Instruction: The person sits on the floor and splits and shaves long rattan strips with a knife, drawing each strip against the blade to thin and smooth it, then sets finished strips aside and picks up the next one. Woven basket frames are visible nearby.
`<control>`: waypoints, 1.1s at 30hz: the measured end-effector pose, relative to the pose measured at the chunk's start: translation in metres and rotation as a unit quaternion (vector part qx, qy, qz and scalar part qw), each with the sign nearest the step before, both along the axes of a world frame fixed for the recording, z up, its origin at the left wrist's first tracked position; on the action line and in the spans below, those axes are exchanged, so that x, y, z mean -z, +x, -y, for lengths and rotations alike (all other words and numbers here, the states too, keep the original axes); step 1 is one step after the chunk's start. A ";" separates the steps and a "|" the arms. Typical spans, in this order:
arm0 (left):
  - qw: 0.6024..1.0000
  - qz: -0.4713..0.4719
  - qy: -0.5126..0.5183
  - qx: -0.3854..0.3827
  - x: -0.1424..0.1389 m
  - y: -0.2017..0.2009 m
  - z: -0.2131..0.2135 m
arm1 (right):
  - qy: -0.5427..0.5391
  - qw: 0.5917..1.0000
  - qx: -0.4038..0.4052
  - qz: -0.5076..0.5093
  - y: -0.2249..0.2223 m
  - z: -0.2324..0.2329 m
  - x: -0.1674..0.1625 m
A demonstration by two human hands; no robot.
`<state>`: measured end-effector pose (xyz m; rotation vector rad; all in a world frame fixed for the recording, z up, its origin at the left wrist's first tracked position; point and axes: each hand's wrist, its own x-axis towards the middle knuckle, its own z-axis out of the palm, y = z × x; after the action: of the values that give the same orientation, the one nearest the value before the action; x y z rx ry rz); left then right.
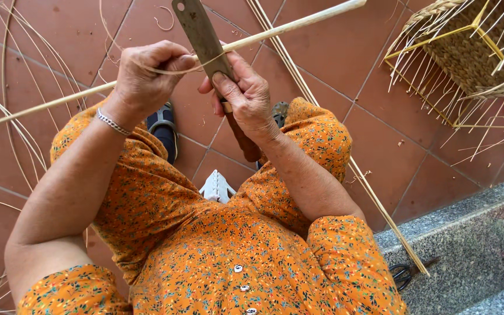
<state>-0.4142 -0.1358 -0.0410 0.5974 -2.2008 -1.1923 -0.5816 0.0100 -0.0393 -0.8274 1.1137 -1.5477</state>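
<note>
My left hand (147,73) is closed around a long pale cane rod (298,23) that runs from the far left up to the top right. A thin strip (173,71) peels off it across my fingers. My right hand (246,96) grips a big knife by its brown wooden handle (243,140). The flat metal blade (199,32) points away from me and lies against the rod. Both hands work above my knees, which are covered by an orange flowered dress (217,245). A silver bracelet (112,122) sits on my left wrist.
Thin cane strips (18,128) lie scattered on the red tile floor (392,122) at left. More rods (380,204) run diagonally past my right knee. A half-woven basket on a wire frame (468,52) stands top right. Black scissors (403,274) lie on the grey stone step (468,245).
</note>
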 end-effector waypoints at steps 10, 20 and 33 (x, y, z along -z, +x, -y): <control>0.999 0.027 0.017 0.024 -0.001 0.001 0.013 | -0.011 0.999 0.032 -0.035 -0.007 -0.008 -0.013; 0.997 0.042 0.048 0.033 0.011 0.030 0.033 | -0.058 0.992 0.105 -0.037 -0.059 -0.028 -0.017; 0.988 0.124 0.096 -0.002 0.009 0.055 0.045 | -0.020 0.949 0.229 0.218 -0.162 -0.067 0.012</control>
<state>-0.3591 -0.1811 -0.0500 0.8715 -2.2992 -1.4045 -0.7437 0.0775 -0.0516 -0.2250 0.9816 -2.0204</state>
